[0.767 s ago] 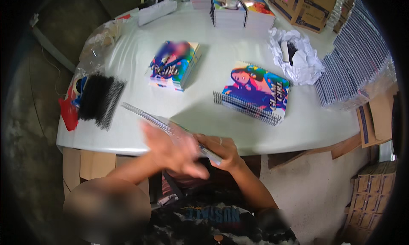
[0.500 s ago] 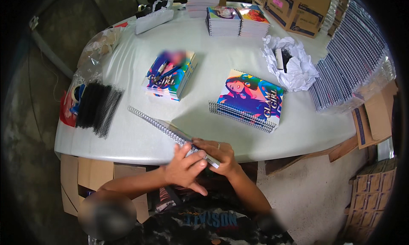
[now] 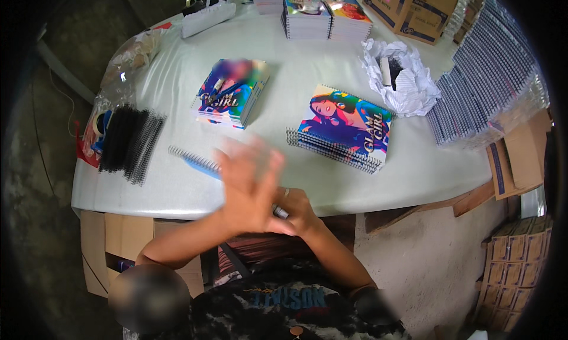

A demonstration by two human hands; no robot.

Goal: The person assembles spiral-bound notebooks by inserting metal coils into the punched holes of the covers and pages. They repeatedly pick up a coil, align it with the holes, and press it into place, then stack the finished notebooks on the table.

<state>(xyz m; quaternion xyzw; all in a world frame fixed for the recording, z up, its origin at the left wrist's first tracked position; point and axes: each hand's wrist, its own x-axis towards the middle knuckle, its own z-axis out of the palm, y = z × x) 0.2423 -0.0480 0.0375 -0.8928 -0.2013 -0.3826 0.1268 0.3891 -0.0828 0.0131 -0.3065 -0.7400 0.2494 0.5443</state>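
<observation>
A spiral notebook (image 3: 204, 167) with a blue edge showing lies aslant above the near table edge, its wire coil sticking out at the far left end. My right hand (image 3: 300, 213) is closed round its near end. Over its middle, my left hand (image 3: 251, 183) is raised with fingers spread, blurred by motion; it hides much of the notebook, and contact cannot be made out. Beyond my hands sit a stack of colourful notebooks (image 3: 228, 97) on the left and another colourful pile (image 3: 346, 127) on the right, with coils along its near side.
Loose black coils (image 3: 130, 142) lie at the table's left. Crumpled white paper (image 3: 408, 85) holds dark pieces at the right, beside a tall stack of spiral-bound books (image 3: 485, 73). More notebooks (image 3: 307, 26) and cardboard boxes (image 3: 408, 11) stand at the back.
My left hand has lifted off the coil and moved up and away, fingers spreading. The notebook has tilted, showing its blue edge; my right hand still grips it. The view has shifted slightly.
</observation>
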